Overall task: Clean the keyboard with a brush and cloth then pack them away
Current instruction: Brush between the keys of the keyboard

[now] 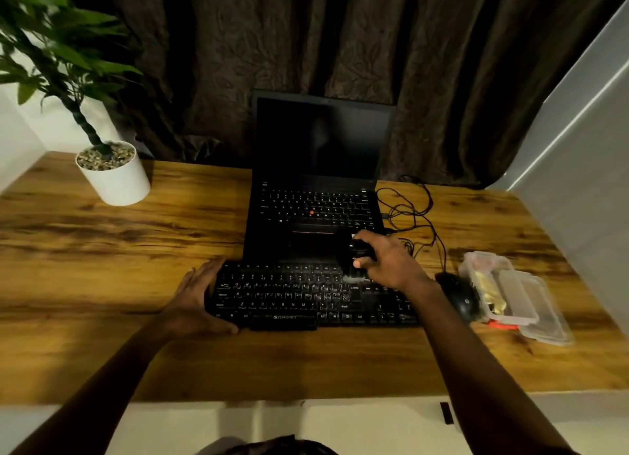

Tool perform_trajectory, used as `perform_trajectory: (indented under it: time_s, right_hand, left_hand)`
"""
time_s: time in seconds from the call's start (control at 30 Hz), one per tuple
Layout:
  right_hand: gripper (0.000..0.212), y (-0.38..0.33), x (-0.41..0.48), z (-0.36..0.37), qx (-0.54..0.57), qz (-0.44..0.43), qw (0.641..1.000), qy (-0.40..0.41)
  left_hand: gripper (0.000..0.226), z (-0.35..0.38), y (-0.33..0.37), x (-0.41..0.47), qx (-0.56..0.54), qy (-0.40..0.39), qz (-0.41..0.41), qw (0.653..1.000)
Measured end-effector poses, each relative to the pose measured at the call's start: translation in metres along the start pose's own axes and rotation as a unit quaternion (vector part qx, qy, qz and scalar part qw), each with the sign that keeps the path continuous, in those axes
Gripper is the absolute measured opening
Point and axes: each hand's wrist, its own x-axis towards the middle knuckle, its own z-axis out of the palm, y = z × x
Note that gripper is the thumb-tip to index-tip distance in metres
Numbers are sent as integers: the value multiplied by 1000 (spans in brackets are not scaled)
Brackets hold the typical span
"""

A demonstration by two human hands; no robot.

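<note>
A black keyboard lies on the wooden desk, in front of an open laptop. My left hand grips the keyboard's left end, thumb at the front edge. My right hand is closed around a black brush, whose pale bristles touch the upper right rows of the keys. A clear plastic case with its lid open sits at the right of the desk; something yellowish lies inside it, too blurred to identify.
An open black laptop stands behind the keyboard. A black mouse with tangled cables lies right of the keyboard. At the back left stands a white plant pot. Dark curtains hang behind the desk.
</note>
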Motion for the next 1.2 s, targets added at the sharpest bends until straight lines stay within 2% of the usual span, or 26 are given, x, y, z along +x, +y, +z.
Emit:
perform_trajectory:
  time_s: [0.27, 0.53, 0.7, 0.8, 0.93, 1.07, 1.2]
  right_hand:
    - [37, -36, 12, 32, 84, -37, 996, -18]
    - [39, -20, 13, 19, 7, -6, 1000, -12]
    - [39, -56, 23, 50, 56, -49, 997, -23]
    - [35, -61, 24, 50, 96, -45, 994, -24]
    - [39, -49, 18, 36, 54, -15, 998, -28]
    - [43, -52, 20, 40, 12, -21, 1000, -14]
    - [36, -81, 25, 66, 60, -63, 996, -13]
  left_hand:
    - [152, 0, 1, 0, -16, 3, 2, 1000]
    - [155, 0, 10, -1, -4, 11, 6, 1000]
    - [149, 5, 1, 0, 10, 9, -13, 1000]
    - [149, 7, -3, 0, 4, 12, -21, 1000]
    - [150, 2, 9, -3, -22, 10, -5, 1000]
    - [153, 2, 12, -5, -43, 7, -8, 999]
    - [158, 1, 15, -4, -28, 9, 10, 1000]
